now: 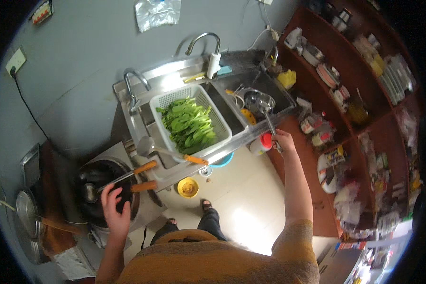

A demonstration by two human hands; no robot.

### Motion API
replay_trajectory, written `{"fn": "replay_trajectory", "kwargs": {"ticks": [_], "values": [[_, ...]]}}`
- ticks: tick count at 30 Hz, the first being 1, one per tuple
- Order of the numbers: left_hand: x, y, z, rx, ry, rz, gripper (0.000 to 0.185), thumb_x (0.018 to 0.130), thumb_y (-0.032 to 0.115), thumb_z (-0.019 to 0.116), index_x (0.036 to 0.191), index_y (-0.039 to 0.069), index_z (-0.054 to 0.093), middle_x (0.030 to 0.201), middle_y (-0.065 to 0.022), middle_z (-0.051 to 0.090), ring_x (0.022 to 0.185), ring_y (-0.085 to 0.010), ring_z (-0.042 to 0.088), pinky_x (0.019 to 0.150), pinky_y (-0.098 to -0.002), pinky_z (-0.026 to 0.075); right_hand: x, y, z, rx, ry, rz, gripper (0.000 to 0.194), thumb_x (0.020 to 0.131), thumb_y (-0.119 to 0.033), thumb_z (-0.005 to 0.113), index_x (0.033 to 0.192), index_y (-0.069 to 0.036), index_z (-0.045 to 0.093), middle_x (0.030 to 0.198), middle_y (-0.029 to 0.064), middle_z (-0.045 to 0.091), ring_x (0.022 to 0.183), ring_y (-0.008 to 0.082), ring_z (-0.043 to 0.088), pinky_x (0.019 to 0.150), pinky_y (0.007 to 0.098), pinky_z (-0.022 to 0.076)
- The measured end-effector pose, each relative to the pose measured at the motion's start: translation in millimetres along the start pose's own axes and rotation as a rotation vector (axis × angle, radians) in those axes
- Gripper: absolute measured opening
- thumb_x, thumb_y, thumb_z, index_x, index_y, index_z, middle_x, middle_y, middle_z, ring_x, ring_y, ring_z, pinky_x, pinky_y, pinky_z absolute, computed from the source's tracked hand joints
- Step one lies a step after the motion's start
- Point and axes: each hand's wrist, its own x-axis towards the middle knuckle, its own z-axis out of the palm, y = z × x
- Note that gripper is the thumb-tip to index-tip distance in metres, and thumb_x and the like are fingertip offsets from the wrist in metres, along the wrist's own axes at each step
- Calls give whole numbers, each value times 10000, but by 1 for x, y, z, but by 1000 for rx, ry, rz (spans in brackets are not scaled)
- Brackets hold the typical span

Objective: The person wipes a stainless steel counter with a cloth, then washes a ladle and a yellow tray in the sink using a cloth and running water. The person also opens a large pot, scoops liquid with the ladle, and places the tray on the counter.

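Observation:
My right hand (284,142) grips the handle of a metal ladle (266,103), whose bowl hangs over the right sink basin. My left hand (115,209) is held over a black wok (103,170) with its fingers apart. A metal ladle with a wooden handle (145,167) lies across this wok, close to my left fingertips; whether they touch it, I cannot tell. The wok's own wooden handle (144,186) sticks out just below. In the steel sink, a white plastic basket (214,120) holds leafy green vegetables (188,124). A spatula (163,151) lies over the sink's near left corner.
Two taps, one curved steel (129,88) and one white-bodied (213,65), rise behind the sink. Dishes (250,101) sit in the right basin. A red-lidded jar (261,143) and a yellow bowl (188,187) stand lower down. Brown shelves (344,117) with bottles line the right.

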Motion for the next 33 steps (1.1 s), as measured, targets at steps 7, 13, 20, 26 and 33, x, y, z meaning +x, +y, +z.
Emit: {"fn": "replay_trajectory", "kwargs": {"ticks": [7, 13, 20, 26, 33], "values": [[-43, 38, 57, 23, 98, -246, 359, 787, -30, 553, 1128, 77, 520, 1339, -83, 370, 1115, -228, 502, 885, -345, 440, 201, 3, -132, -919, 252, 107, 153, 709, -122, 609, 665, 18, 652, 565, 102, 614, 514, 194, 619, 489, 308, 485], [-59, 78, 69, 69, 179, -390, 373, 766, -34, 561, 1122, 71, 520, 1344, -104, 369, 1183, -247, 446, 876, -351, 435, 186, -49, -73, -1189, 322, 131, 217, 793, -214, 572, 880, -47, 680, 918, 154, 679, 812, 250, 678, 672, 345, 549], [-79, 84, 65, 93, 203, -421, 342, 770, -7, 563, 1103, 62, 527, 1328, -107, 383, 1157, -251, 467, 874, -356, 439, 177, -37, -96, -1494, 470, -122, 390, 943, -178, 410, 1326, -103, 410, 1135, 175, 555, 931, 350, 615, 778, 439, 514], [-122, 54, 42, 21, 219, -466, 339, 767, -22, 563, 1095, 55, 526, 1325, -109, 379, 1107, -240, 503, 863, -348, 448, 135, 24, -84, -606, 213, -197, 477, 789, -61, 545, 1255, -39, 444, 807, 105, 589, 735, 210, 618, 574, 284, 496], [-213, -4, -15, 8, 330, -594, 348, 773, -47, 561, 1100, 68, 526, 1320, -90, 385, 1093, -210, 516, 869, -338, 453, -97, 55, 111, 554, -532, 87, 621, 777, -5, 542, 1368, -52, 356, 872, 78, 554, 588, 97, 494, 523, 199, 438]]}}
